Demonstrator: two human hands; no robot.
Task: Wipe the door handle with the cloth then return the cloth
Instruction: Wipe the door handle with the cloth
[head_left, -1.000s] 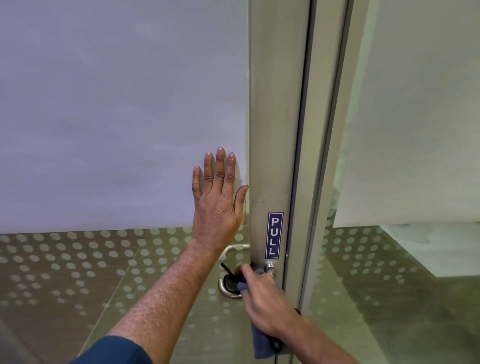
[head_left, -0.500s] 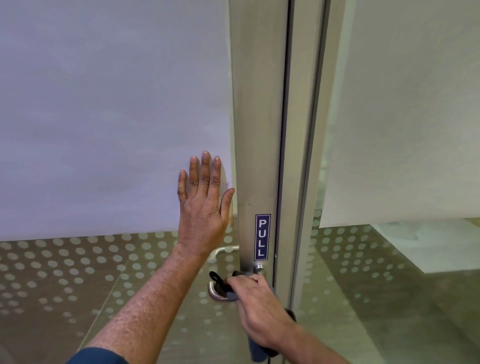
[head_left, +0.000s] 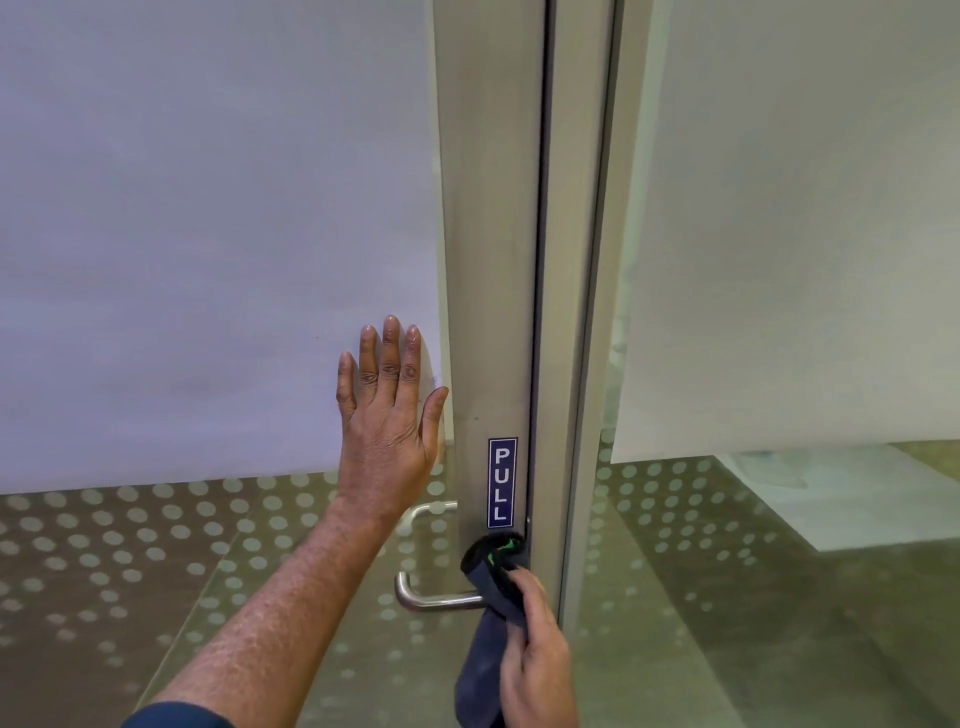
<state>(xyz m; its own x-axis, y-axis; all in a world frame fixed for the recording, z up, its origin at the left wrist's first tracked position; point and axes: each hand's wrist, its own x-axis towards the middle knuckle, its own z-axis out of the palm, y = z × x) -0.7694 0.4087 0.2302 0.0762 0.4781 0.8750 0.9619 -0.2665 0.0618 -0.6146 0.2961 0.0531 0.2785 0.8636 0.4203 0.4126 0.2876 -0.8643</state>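
Observation:
A silver lever door handle (head_left: 434, 598) juts left from the metal door stile, low in view. My right hand (head_left: 537, 660) grips a dark blue-grey cloth (head_left: 488, 587) with a green edge. The cloth is pressed against the handle's base at the stile, just below the "PULL" sticker (head_left: 502, 482), and its tail hangs down past my palm. The lever's free end is bare. My left hand (head_left: 387, 415) lies flat on the frosted glass beside the stile, fingers spread upward, holding nothing.
The metal stile (head_left: 488, 260) and the door frame (head_left: 582, 312) run vertically through the middle. Frosted panels cover the upper glass on both sides; dotted glass lies below. A second handle (head_left: 426, 512) shows through the glass behind my left wrist.
My right hand has slid the cloth right along the lever, from its curved end to its base at the stile, uncovering the lever. My left hand stays flat on the glass.

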